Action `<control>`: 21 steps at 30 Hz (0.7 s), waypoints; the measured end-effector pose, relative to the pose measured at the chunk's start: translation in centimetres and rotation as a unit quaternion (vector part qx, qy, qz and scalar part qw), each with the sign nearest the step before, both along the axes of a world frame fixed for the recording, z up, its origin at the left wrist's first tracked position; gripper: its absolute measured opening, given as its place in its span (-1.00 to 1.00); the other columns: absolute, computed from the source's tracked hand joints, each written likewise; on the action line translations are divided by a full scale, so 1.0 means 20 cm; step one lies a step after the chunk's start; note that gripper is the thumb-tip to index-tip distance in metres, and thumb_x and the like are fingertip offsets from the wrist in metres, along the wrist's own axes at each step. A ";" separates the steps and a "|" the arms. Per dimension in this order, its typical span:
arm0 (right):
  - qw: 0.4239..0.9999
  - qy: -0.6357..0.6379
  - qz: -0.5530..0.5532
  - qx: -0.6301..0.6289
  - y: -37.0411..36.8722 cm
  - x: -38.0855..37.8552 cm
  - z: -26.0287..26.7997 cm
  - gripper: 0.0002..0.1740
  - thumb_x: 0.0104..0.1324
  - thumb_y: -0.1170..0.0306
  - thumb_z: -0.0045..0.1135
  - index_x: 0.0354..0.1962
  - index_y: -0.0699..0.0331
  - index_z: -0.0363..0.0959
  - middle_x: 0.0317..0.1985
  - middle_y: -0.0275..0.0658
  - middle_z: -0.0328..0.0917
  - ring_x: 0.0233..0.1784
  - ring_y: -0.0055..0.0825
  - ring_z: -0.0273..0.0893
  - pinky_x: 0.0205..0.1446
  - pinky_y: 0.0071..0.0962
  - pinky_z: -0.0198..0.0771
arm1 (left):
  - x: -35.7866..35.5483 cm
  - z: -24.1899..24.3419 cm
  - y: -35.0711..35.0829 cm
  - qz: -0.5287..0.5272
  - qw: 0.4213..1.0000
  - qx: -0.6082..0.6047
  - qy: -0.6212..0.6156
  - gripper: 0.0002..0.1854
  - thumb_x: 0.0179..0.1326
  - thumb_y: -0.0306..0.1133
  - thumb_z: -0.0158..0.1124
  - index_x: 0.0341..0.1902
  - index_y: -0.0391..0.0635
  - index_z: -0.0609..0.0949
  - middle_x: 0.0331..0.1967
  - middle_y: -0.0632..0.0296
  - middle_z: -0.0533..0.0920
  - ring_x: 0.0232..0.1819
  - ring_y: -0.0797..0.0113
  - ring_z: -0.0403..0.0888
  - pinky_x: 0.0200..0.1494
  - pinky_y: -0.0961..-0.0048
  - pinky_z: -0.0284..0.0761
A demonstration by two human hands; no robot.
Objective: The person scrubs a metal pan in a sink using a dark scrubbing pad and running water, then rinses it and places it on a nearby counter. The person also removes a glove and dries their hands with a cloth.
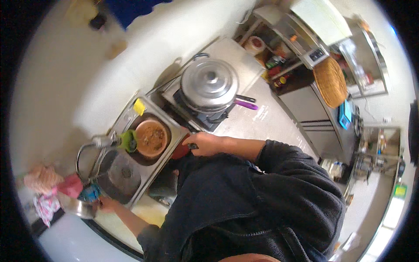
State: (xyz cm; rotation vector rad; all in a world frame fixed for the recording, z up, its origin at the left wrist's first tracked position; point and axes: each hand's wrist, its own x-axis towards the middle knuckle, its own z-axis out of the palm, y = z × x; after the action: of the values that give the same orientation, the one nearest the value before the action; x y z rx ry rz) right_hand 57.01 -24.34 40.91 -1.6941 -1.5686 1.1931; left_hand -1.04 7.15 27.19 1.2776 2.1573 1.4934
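Observation:
My left hand (107,204) is at the lower left, past the end of the sink, closed at the edge of a shiny metal pot (78,208). My right hand (208,144) is by the sink's front edge, its fingers curled around a small dark object (193,146) that I cannot identify. Just beyond those fingers, a red surface (181,149) shows partly, mostly hidden. Before me is a double stainless-steel sink (170,136). Its right basin holds an orange-pink tub (143,147) of cloudy brown liquid with dark bits. The left basin (126,172) shows a bare, wet-looking bottom.
A green strainer-like item (128,140) hangs by the faucet (101,140). A yellow sponge (139,107) lies on the sink's back corner. A large lidded metal pot (209,82) stands on the stove, near a purple handle (246,104). Cloths (47,183) are bunched at far left.

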 end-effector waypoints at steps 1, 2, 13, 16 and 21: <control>1.000 0.006 -0.030 -0.001 -0.07 0.04 0.02 -0.44 0.17 0.43 0.23 0.17 0.33 0.56 0.13 0.10 0.63 0.17 0.02 0.62 0.28 -0.18 0.50 | 0.05 0.03 0.00 0.037 0.998 0.020 -0.054 -0.58 0.16 -0.33 0.52 0.06 -0.27 0.68 -0.08 0.03 0.74 -0.10 0.13 0.70 -0.05 0.17 0.61; 0.998 0.014 -0.057 -0.001 -0.12 0.08 0.04 -0.45 0.16 0.43 0.24 0.15 0.35 0.56 0.13 0.10 0.63 0.16 0.01 0.62 0.27 -0.20 0.51 | 0.09 0.06 -0.03 0.046 0.999 0.023 -0.018 -0.59 0.15 -0.33 0.53 0.03 -0.25 0.68 -0.08 0.02 0.74 -0.10 0.13 0.70 -0.06 0.19 0.61; 0.975 0.066 -0.210 0.010 -0.95 0.61 0.01 -0.48 0.19 0.47 0.24 0.15 0.32 0.55 -0.08 -0.02 0.71 0.02 -0.23 0.71 0.15 -0.29 0.56 | 0.58 0.41 -0.38 0.070 0.978 0.158 0.117 -0.79 0.19 -0.31 0.41 -0.17 -0.16 0.73 -0.22 0.01 0.76 -0.19 0.09 0.73 -0.09 0.13 0.61; 0.971 0.059 -0.229 0.031 -1.23 0.83 -0.08 -0.48 0.20 0.45 0.22 0.16 0.32 0.54 -0.11 -0.06 0.71 -0.01 -0.26 0.70 0.16 -0.32 0.54 | 0.75 0.52 -0.58 0.073 0.971 0.153 0.168 -0.74 0.21 -0.25 0.38 -0.13 -0.13 0.78 -0.20 -0.03 0.78 -0.18 0.07 0.76 -0.10 0.11 0.63; 0.924 0.160 -0.333 0.098 -1.77 1.23 -0.21 -0.54 0.18 0.41 0.26 0.06 0.30 0.60 -0.23 -0.12 0.70 -0.13 -0.38 0.65 0.08 -0.36 0.54 | 1.27 0.83 -0.92 0.098 0.980 -0.092 0.149 -0.70 0.20 -0.28 0.20 -0.19 -0.23 0.77 -0.26 -0.07 0.78 -0.34 0.12 0.74 -0.28 0.15 0.63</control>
State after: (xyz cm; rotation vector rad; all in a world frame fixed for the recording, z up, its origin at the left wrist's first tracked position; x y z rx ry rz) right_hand 81.64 -59.69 36.71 -1.6031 -0.7789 0.8601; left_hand 24.44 -11.25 43.87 1.3267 2.6113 1.1907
